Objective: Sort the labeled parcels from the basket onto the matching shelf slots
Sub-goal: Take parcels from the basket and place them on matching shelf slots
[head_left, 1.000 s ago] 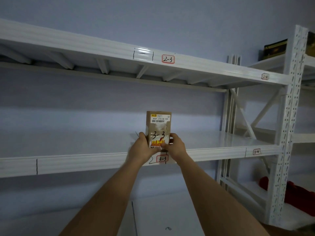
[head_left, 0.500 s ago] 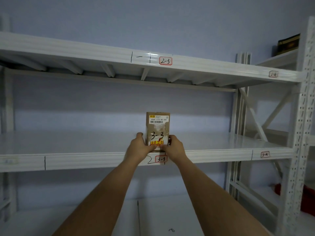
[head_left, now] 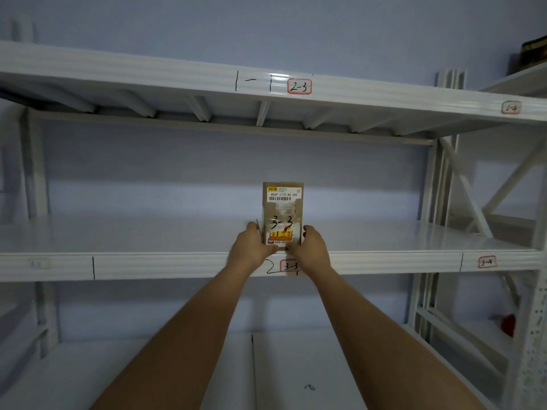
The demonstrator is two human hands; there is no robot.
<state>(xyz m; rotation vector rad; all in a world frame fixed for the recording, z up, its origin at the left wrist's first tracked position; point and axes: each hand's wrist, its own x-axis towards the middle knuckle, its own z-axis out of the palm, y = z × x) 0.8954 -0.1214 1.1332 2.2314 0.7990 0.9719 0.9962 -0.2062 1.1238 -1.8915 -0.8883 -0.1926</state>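
Observation:
A small brown cardboard parcel [head_left: 282, 208] stands upright at the front edge of the middle white shelf [head_left: 177, 263], handwritten "3-3" on its face. It sits just above the red-framed slot label "3-3" [head_left: 289, 266]. My left hand [head_left: 251, 247] grips its lower left side and my right hand [head_left: 310, 245] grips its lower right side, thumbs on the front. The basket is out of view.
The upper shelf beam carries labels "2-3" [head_left: 299, 87] and "2-4" [head_left: 511, 108]; the middle beam also shows "3-4" [head_left: 486, 262]. A second rack [head_left: 532, 335] stands at right with something red [head_left: 507, 324] low down and a dark box [head_left: 532, 53] on top.
The view has shifted slightly left and down. The parcel stays upright on the shelf edge with both hands still holding its lower sides.

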